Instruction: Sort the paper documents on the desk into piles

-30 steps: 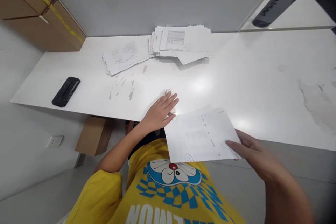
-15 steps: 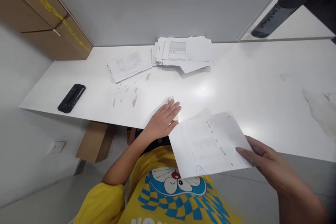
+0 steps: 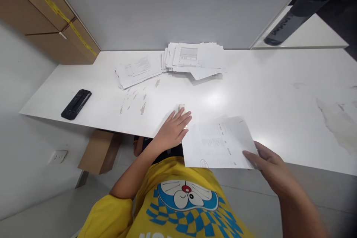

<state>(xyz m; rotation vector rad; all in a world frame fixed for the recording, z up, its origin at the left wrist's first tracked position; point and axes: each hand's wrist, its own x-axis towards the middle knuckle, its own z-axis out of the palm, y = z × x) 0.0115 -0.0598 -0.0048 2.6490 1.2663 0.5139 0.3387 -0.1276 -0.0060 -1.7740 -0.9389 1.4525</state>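
My right hand (image 3: 266, 160) pinches a printed sheet of paper (image 3: 214, 143) by its right edge, thumb on top and fingers underneath. A small dark mark shows near the sheet's upper right corner, and a circled stamp lies at its lower edge. My left hand (image 3: 173, 130) rests with fingers stretched out over a small off-white object (image 3: 182, 106) on the white table (image 3: 240, 96). Most of that object is hidden under the fingers, so its kind does not show. The sheet's left edge lies close beside my left hand.
At the back against the grey panel stand a thick paper stack (image 3: 195, 55) and a thinner pile of papers (image 3: 138, 71). A black device (image 3: 76, 104) lies at the left. Cardboard boxes (image 3: 75, 44) fill the back left corner; another box (image 3: 100, 151) sits below the table.
My right hand has moved left and slightly up with the sheet, which now lies flatter over the table's front edge. My left hand has hardly moved.
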